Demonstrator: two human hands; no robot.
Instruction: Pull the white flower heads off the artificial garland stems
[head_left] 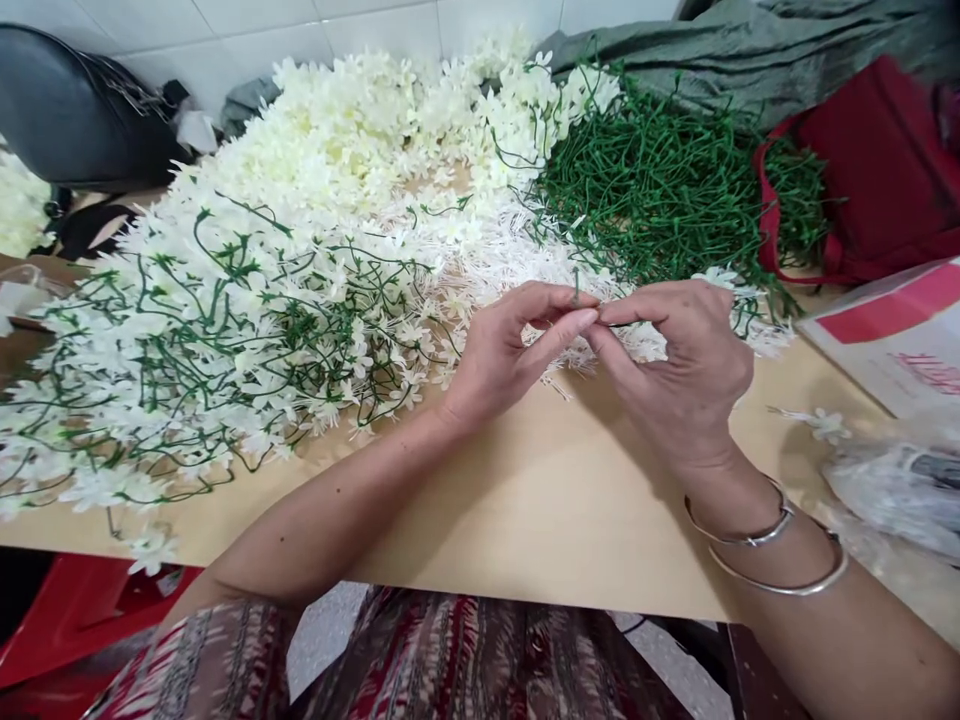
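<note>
Above the front of the table, my left hand [504, 350] and my right hand [679, 365] meet fingertip to fingertip. Both are closed in a pinch on a thin green plastic flower stem [576, 284]. Its tip pokes up by the left fingers, and a dark bit shows beneath the right index finger. The fingertips cover the rest, so I cannot tell whether a petal piece is on it. Just behind my hands lies a heap of thin white stamen strands [510, 250]. White artificial flowers on green stems [225, 310] are piled to the left.
Loose white petals [360, 130] are heaped at the back, beside a pile of bare green stems [652, 180]. A red bag [885, 170] and a white-and-pink box [892, 330] stand at right, near clear plastic bags [900, 480]. A black bag [75, 110] sits back left.
</note>
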